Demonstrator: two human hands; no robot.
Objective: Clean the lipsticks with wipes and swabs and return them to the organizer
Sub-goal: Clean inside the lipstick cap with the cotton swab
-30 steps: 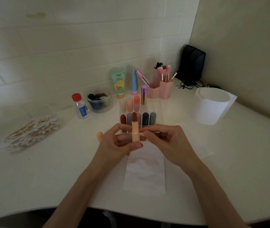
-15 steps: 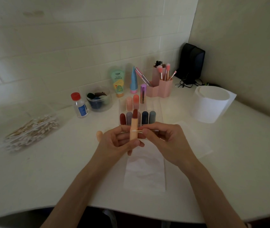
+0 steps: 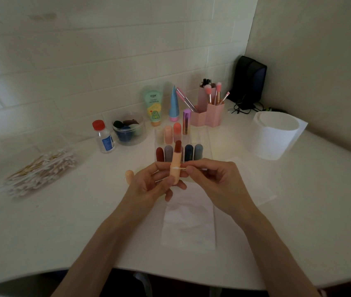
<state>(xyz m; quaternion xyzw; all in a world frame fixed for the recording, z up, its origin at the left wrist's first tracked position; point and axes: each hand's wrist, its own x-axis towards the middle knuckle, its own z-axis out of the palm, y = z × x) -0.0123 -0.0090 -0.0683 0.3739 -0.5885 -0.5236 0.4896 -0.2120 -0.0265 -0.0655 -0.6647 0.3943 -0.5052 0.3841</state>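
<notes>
Several capped lipsticks (image 3: pixel 189 152) are sitting in the far organizer (image 3: pixel 158 137); left hand (image 3: pixel 148 187) is gripping an open lipstick (image 3: pixel 175 170), right hand (image 3: pixel 215 185) pinching a swab (image 3: pixel 180 168).

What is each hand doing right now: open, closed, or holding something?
Left hand: holding the uncapped peach lipstick upright.
Right hand: pinching a cotton swab, its tip against the tube.
</notes>
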